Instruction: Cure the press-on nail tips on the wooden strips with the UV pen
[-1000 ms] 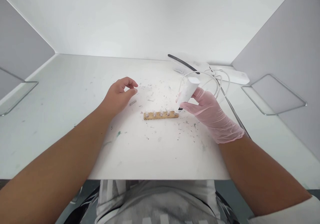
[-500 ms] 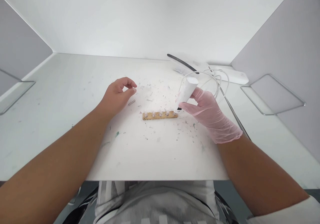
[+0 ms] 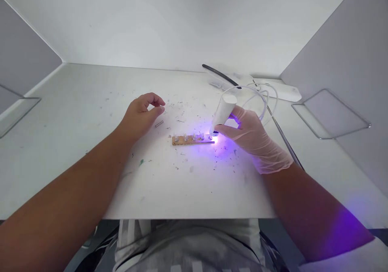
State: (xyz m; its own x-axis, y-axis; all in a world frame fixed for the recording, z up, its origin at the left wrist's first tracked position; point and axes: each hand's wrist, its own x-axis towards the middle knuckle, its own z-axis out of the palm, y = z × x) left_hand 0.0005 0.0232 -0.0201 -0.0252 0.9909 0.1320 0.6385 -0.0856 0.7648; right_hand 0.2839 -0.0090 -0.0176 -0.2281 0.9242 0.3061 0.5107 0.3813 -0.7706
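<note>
while your right hand [image 3: 250, 133] grips lamp [image 3: 223, 111], wood-toned strip [image 3: 191, 142] lies just leftward, parallel to front edge of table [image 3: 172, 195]; left hand [image 3: 143, 112] loosely curled.

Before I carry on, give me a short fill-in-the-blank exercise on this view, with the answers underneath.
1. Unlike the bare left hand, the right hand wears a thin, pale ____.
2. The white tapered lamp in the right hand is switched ____.
3. Its tip is at the ____ end of the narrow brown strip.
4. A short silver metal rod lies nearer the ____ hand.

Missing words: glove; on; right; left.
</note>
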